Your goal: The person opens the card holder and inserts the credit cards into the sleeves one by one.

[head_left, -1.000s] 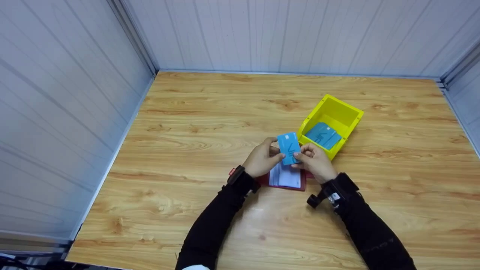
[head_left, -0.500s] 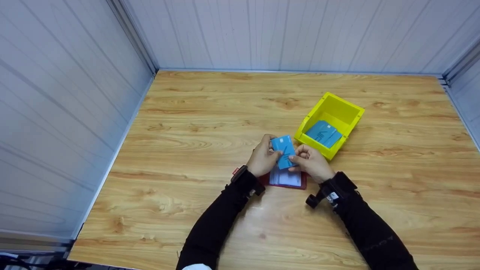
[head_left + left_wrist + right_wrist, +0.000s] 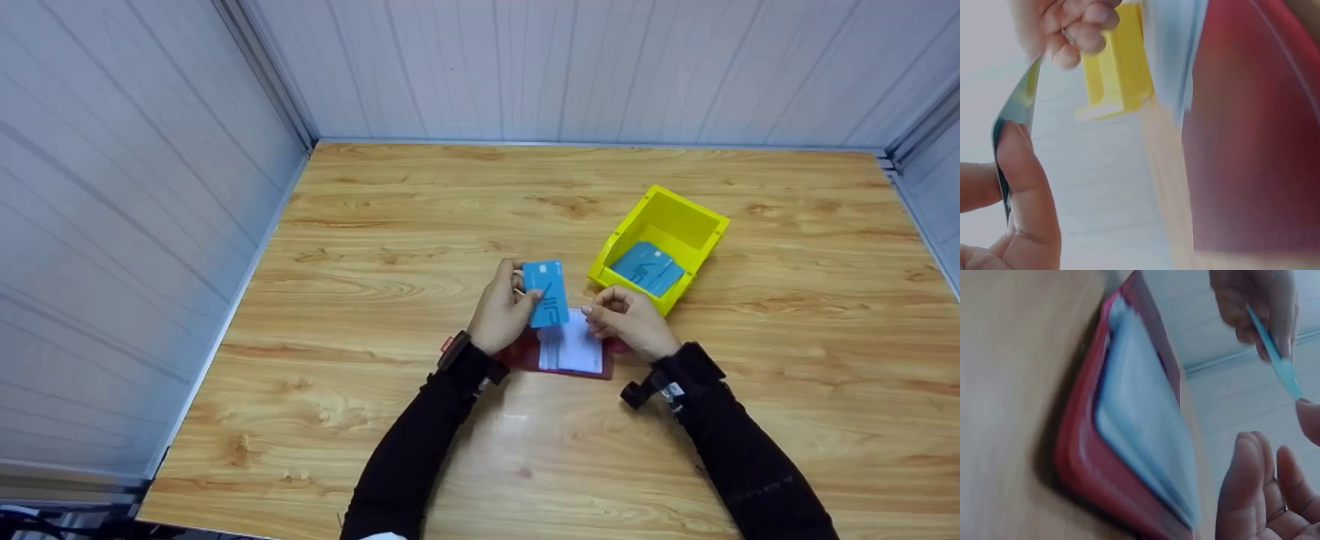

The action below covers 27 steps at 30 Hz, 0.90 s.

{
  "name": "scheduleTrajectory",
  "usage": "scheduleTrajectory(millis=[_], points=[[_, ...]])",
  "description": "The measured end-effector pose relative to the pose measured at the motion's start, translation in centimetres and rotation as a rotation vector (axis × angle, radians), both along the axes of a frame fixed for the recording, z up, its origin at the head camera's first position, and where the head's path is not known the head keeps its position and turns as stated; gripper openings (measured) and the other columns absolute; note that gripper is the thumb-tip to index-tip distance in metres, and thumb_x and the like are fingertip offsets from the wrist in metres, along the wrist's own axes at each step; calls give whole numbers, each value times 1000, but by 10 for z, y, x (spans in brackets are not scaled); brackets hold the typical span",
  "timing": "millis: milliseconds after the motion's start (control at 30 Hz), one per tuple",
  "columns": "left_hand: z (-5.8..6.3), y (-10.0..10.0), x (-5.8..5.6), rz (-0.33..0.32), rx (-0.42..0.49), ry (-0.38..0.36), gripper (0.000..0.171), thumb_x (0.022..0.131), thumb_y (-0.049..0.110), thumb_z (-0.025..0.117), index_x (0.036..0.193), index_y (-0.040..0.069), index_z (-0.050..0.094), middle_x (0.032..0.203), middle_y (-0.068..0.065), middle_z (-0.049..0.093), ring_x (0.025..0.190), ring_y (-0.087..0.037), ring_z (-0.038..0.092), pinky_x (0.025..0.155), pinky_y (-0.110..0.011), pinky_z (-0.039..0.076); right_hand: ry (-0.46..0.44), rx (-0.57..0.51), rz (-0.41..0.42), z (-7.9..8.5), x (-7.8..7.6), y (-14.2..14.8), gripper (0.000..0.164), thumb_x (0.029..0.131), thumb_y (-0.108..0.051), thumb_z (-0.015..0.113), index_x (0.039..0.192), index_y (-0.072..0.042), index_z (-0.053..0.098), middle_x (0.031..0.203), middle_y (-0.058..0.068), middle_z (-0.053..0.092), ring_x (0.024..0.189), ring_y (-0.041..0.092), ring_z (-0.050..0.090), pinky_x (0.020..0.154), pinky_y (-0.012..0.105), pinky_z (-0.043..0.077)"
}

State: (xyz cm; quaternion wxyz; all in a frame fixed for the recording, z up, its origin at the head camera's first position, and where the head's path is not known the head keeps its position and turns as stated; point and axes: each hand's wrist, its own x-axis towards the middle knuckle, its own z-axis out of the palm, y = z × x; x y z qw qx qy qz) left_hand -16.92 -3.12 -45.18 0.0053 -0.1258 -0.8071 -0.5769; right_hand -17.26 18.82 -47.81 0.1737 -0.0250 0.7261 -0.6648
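In the head view, a wood-grain table (image 3: 390,247) meets pale panelled walls (image 3: 450,67). The left hand (image 3: 501,313) pinches a blue card (image 3: 546,294) lettered VIP between thumb and fingers, gripping it from eight o'clock. At about four o'clock from the card, the right hand (image 3: 630,322) is released, its fingers loosely bent and holding nothing. Toward six o'clock from the card lies an open red booklet (image 3: 523,354) with white pages (image 3: 579,352). A yellow bin (image 3: 686,214) sits at two o'clock from the card, more blue cards (image 3: 646,268) inside.

In the left wrist view, the card stands nearly edge-on at nine o'clock, the right hand's fingers at eleven and the booklet's cover at three.

In the right wrist view, the booklet, blurred, fills the middle; the left hand and card are at two o'clock, the right hand's bent fingers at four.
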Motion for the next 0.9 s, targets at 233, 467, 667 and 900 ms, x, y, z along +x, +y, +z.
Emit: scheduleTrajectory(millis=[233,467,667,900], points=[[-2,-15,5,16,-69,-58,39,87,6,59,121,5,41,74,1,50,54,-7,45,50,-20,40,156,332,78,8,1,10,26,85,-21,65,98,0,59,90,13,64,77,23,62,66,30,53],[-8,-19,8,-16,-141,-73,39,86,6,60,120,2,42,71,1,47,53,-8,43,50,-20,38,379,715,210,18,12,8,43,84,-32,66,117,-6,60,114,11,62,106,25,56,91,43,45],[-11,-16,8,-44,-182,-152,41,84,6,62,121,2,43,69,2,47,53,-9,46,50,-21,39,490,958,345,20,22,5,60,79,-38,69,125,-3,55,125,15,57,115,28,53,96,46,41],[-14,-14,4,-77,-264,-192,45,84,7,63,124,0,43,69,2,47,54,-10,49,55,-22,40,460,1117,406,17,24,1,68,76,-45,70,128,-4,53,131,16,52,117,31,51,96,47,41]])
